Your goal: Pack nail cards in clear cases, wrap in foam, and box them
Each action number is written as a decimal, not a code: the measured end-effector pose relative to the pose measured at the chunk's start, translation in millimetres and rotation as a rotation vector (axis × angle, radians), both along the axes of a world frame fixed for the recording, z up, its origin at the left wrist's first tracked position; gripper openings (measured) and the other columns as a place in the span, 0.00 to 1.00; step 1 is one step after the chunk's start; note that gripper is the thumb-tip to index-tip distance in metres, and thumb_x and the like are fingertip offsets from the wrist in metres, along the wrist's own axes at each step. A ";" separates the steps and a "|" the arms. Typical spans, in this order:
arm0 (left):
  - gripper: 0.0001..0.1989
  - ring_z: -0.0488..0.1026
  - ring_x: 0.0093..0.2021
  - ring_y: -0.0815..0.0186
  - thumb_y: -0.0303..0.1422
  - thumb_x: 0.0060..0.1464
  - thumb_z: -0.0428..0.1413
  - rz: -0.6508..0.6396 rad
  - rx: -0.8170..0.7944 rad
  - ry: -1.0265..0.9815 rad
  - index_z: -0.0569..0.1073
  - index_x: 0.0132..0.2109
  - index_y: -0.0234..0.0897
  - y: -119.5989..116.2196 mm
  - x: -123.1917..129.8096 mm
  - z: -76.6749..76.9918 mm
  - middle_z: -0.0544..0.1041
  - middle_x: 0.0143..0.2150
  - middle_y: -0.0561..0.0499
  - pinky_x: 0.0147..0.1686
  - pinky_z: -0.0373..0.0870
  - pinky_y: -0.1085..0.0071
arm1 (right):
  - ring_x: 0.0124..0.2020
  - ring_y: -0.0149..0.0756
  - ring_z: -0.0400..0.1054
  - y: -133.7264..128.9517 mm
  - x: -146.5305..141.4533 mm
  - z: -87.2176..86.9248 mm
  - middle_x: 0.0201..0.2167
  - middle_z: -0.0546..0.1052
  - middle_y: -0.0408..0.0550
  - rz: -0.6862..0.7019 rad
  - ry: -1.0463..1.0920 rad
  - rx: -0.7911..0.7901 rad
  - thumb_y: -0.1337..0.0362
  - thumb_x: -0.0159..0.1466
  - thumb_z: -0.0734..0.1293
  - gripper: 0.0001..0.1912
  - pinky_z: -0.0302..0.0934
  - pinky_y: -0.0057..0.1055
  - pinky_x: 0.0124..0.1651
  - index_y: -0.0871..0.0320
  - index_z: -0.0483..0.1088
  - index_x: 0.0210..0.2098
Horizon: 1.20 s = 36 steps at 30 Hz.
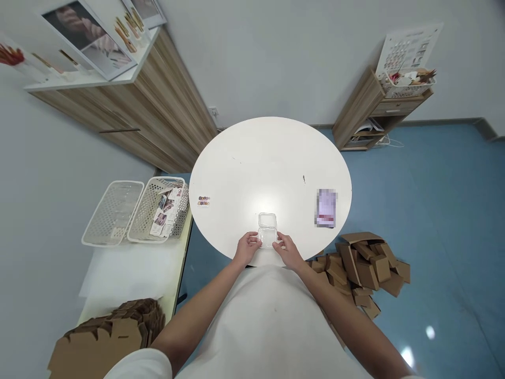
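Note:
A small clear plastic box (268, 237) lies with its lid folded open on the near edge of the white round table (260, 152). My left hand (248, 247) grips the box's left side between thumb and fingers. On the right side, my right hand (288, 249) holds it the same way. The box shows nothing clearly inside. Toward the table's left edge lies a small card with coloured dots (203, 201). A blurred purple item (326, 208) rests near the right edge, and a tiny dark piece (303, 179) lies beyond it.
Two white baskets (112, 213) stand on a side table at the left, one holding printed cards (165, 213). Flat cardboard (106, 342) is stacked in front of them. Brown boxes (366, 271) are piled on the floor at the right. Wooden cabinets stand by the wall.

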<state>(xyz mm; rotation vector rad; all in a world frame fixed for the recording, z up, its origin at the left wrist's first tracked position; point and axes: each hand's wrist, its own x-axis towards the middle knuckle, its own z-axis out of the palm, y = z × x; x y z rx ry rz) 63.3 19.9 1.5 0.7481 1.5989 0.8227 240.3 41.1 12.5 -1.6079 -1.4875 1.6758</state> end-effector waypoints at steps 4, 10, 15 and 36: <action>0.18 0.69 0.30 0.70 0.35 0.44 0.57 -0.034 -0.020 0.100 0.68 0.44 0.36 2.1 2.3 -13.0 0.72 0.34 0.50 0.35 0.66 0.69 | 0.44 0.36 0.63 0.1 -1.4 -11.5 0.46 0.63 0.49 0.013 -0.017 -0.024 0.51 0.56 0.59 0.27 0.61 0.36 0.46 0.51 0.57 0.54; 0.22 0.68 0.39 0.66 0.36 0.45 0.56 -0.057 -0.085 0.251 0.67 0.49 0.35 -1.7 7.0 -22.3 0.68 0.45 0.43 0.42 0.64 0.67 | 0.45 0.37 0.63 -2.9 -2.2 -20.5 0.50 0.61 0.52 -0.025 -0.069 -0.068 0.51 0.57 0.58 0.30 0.61 0.37 0.47 0.53 0.53 0.57; 0.22 0.67 0.36 0.67 0.35 0.47 0.54 -0.082 -0.102 0.219 0.66 0.50 0.35 -11.8 8.4 -25.1 0.68 0.43 0.45 0.40 0.64 0.68 | 0.39 0.35 0.66 -12.9 -3.8 -23.9 0.48 0.62 0.51 -0.066 -0.062 -0.099 0.55 0.56 0.60 0.29 0.62 0.37 0.45 0.54 0.55 0.56; 0.25 0.64 0.42 0.64 0.30 0.43 0.54 -0.183 -0.084 0.219 0.64 0.52 0.39 18.8 14.7 -12.7 0.63 0.47 0.46 0.44 0.63 0.68 | 0.48 0.39 0.61 11.1 -17.3 -33.4 0.48 0.57 0.52 -0.104 -0.002 -0.080 0.61 0.50 0.65 0.35 0.60 0.37 0.51 0.54 0.52 0.57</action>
